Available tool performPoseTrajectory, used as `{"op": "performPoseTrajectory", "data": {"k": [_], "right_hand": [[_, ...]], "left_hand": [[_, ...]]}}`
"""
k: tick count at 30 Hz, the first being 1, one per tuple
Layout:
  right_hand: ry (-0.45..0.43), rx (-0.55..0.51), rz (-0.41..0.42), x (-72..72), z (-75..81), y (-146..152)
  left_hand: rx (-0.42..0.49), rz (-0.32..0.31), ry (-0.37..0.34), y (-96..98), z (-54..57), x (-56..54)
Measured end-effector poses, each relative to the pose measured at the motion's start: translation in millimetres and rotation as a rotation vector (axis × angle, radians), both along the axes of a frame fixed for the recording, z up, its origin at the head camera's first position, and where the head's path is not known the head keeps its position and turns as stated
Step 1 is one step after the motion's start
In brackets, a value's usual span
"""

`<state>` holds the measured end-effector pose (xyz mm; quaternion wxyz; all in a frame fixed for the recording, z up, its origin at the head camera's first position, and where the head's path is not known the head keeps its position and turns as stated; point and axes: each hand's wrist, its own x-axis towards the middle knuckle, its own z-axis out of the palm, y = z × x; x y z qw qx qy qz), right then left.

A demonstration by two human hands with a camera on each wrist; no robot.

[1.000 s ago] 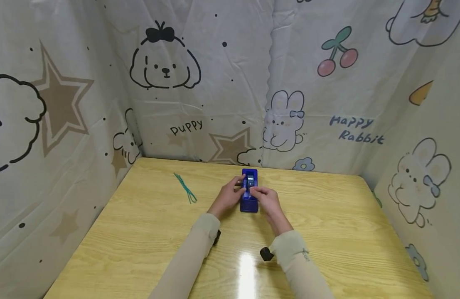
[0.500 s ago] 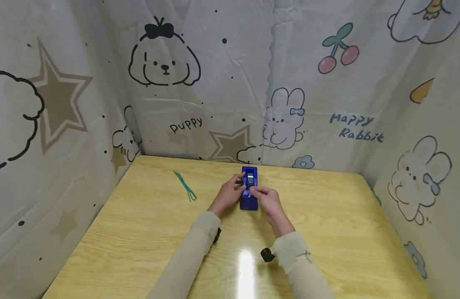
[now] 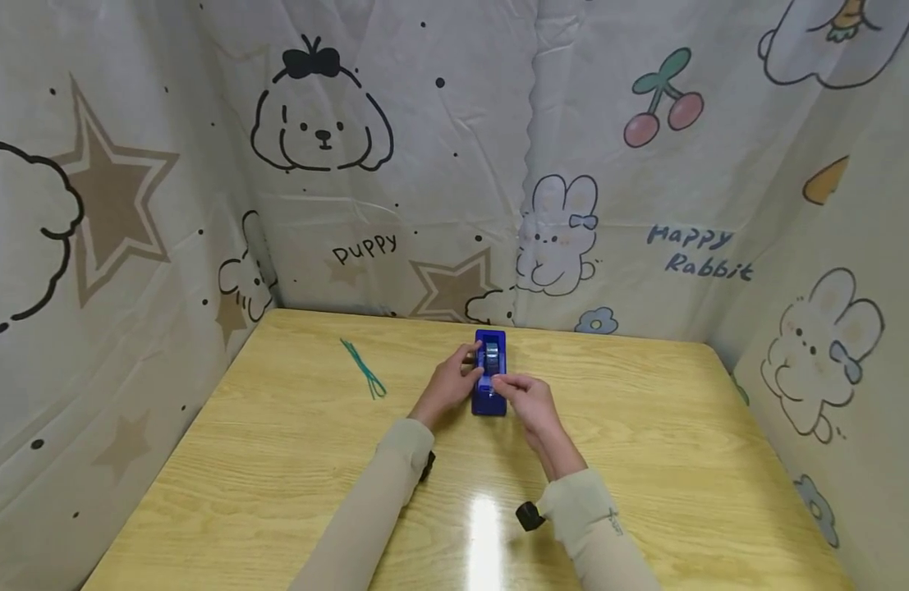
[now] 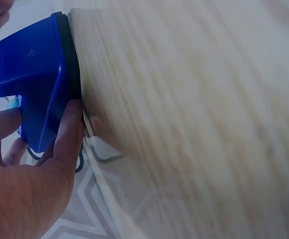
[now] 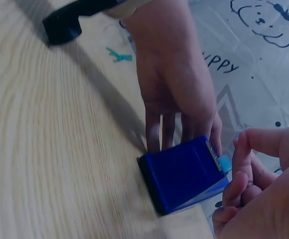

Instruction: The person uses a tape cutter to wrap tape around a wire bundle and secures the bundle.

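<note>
A blue tape dispenser [image 3: 488,404] stands lengthwise near the table's far edge, a roll of tape [image 3: 492,355] seated in it. My left hand [image 3: 448,386] grips its left side; in the left wrist view that hand's fingers [image 4: 67,129] reach along the dark base of the dispenser [image 4: 30,59]. Just above the toothed cutter [image 5: 213,155], the thumb and forefinger of my right hand [image 3: 534,406] pinch the tape's end, which is clear and barely shows. In the right wrist view the right hand [image 5: 263,179] has its other fingers curled in.
Green cords [image 3: 365,369] lie on the wooden table [image 3: 277,492] to the left of the dispenser. A printed curtain [image 3: 395,197] rises close behind the table's far edge and along both sides. A black wrist camera [image 3: 530,516] hangs below the right cuff.
My right hand has drawn slightly toward me along the dispenser, its fingers still pinched. The left hand and the dispenser hold their place; the head view shifts a little.
</note>
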<state>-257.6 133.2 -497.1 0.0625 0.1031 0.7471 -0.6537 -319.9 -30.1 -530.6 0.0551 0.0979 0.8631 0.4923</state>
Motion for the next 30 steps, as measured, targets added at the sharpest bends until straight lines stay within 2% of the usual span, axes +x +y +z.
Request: {"op": "performPoseTrajectory", "data": {"k": [13,24,30], "right_hand": [[-0.038,-0.043,-0.051,17.5,-4.3,-4],[-0.074,-0.093,-0.03,35.5,-2.5,-6],[-0.061,-0.137,-0.045,45.1,-3.4,-7]], "left_hand": [[-0.014,0.008,0.001,-0.8,-4.7,-0.7],[0.002,0.005,0.008,0.6,2.0,2.6],[-0.001,0.01,0.006,1.4,1.9,2.3]]}}
